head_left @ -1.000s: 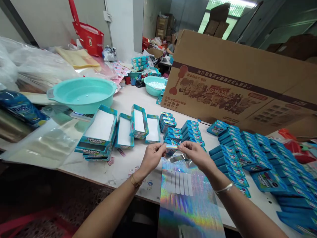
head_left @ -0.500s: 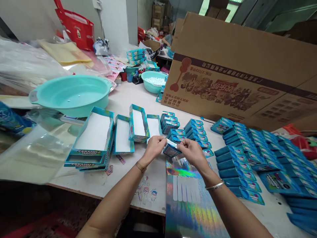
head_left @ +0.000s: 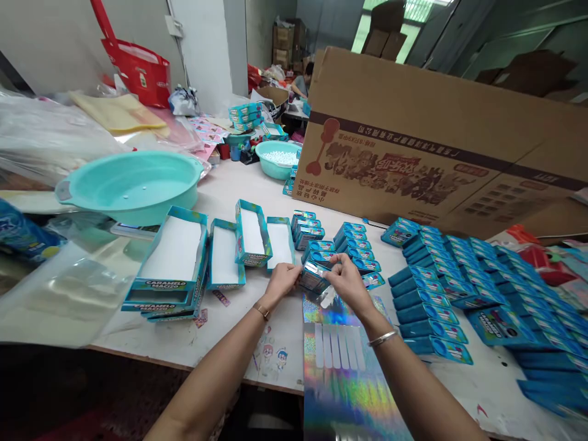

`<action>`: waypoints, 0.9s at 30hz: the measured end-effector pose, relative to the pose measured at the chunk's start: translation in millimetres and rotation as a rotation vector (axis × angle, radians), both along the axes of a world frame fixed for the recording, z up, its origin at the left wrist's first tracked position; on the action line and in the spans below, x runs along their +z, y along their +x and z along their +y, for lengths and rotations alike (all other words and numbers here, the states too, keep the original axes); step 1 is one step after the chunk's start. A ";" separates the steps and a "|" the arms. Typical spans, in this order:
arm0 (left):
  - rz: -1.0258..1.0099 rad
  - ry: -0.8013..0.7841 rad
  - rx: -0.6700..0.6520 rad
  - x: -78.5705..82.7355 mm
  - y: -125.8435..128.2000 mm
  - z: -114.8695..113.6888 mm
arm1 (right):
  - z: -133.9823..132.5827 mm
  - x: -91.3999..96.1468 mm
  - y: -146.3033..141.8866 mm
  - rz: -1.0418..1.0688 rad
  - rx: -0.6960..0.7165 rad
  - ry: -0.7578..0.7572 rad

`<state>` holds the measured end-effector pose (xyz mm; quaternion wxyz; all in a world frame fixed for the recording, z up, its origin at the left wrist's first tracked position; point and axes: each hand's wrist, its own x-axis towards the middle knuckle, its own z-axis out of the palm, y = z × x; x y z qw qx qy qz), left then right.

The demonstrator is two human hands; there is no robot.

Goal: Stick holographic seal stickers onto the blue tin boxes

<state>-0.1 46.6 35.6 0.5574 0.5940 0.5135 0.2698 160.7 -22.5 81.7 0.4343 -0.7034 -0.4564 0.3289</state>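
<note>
A small blue printed box (head_left: 314,277) with a shiny face sits tilted between my hands, above the top of the holographic sheet (head_left: 349,392). My left hand (head_left: 283,282) pinches the box's left edge. At its right edge, my right hand (head_left: 349,282) has thumb and bent fingers against the box, the index finger slightly raised. A pale, clear strip (head_left: 327,298) shows just below the box. Several pale strips (head_left: 340,348) lie side by side on the sheet. Standing boxes (head_left: 353,240) form short rows right behind my hands.
Open display trays (head_left: 171,251) with white inside lie to the left. Behind them is a turquoise basin (head_left: 133,184). Many blue boxes (head_left: 427,300) stand in rows at right. A large cardboard carton (head_left: 413,141) blocks the back; a bowl of white pellets (head_left: 278,160) stands beside it.
The shiny strip held taut across the box's top between both hands now lies against the box. My right fingers have shifted and lifted slightly. The view has tilted a little.
</note>
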 end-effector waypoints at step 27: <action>-0.275 0.129 -0.180 65.0 -1.0 3.4 | 20.8 46.0 6.4 0.240 0.107 0.076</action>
